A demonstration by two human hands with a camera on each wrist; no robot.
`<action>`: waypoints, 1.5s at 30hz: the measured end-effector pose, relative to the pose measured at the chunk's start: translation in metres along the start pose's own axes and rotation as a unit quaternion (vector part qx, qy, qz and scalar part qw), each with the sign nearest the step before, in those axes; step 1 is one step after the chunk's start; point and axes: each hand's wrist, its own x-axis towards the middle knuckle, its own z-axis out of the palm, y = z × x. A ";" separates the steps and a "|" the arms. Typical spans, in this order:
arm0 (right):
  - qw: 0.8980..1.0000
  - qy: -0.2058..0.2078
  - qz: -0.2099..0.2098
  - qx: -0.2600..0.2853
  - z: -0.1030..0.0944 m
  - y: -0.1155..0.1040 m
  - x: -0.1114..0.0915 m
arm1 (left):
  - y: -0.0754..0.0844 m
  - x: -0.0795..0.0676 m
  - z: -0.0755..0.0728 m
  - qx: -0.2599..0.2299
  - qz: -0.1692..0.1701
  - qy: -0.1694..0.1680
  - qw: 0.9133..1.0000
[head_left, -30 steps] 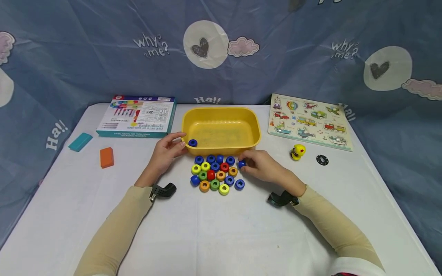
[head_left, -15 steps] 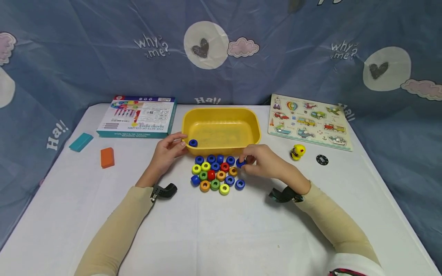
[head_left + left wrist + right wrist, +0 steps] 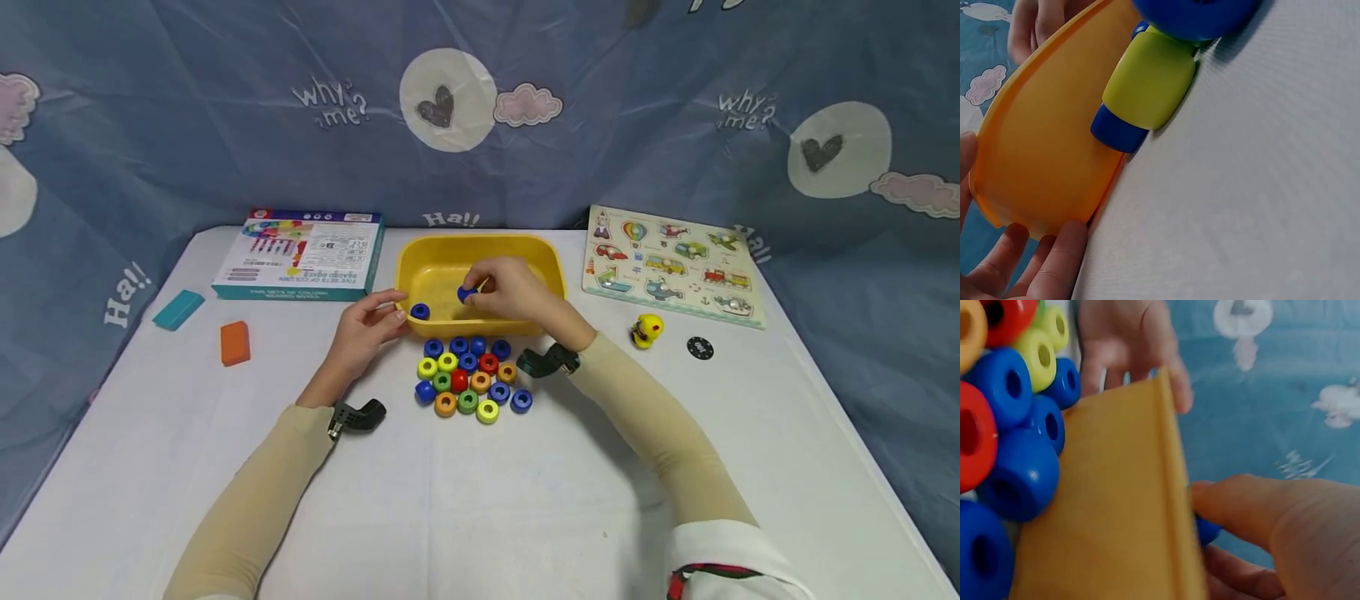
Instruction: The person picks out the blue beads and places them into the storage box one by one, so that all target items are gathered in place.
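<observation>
My left hand (image 3: 362, 335) grips the left end of a yellow plastic tub (image 3: 480, 327), one finger over the rim and the others against its outer wall (image 3: 1047, 144). Above the tub's inside, my right hand (image 3: 517, 293) pinches a blue bead (image 3: 466, 295) between thumb and fingers. In the right wrist view that bead (image 3: 1207, 531) is partly hidden behind the thumb. Another blue bead (image 3: 420, 312) lies in the tub's near left corner. Just in front of the tub, a cluster of blue, yellow, green, red and orange beads (image 3: 468, 362) sits on the table.
A boxed toy set (image 3: 300, 254) stands at the back left, near a teal block (image 3: 178, 310) and an orange block (image 3: 235, 342). To the right are a picture puzzle board (image 3: 675, 262), a yellow duck (image 3: 647, 331) and a black chip (image 3: 701, 347).
My right hand has picked up the blue bead from the right end of the cluster's back row and carried it up and left over the tub. The left hand has stayed at the tub.
</observation>
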 end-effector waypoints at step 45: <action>0.992 -0.082 -0.059 0.072 0.002 0.024 -0.118 | 0.001 -0.001 0.000 -0.002 0.005 0.001 1.000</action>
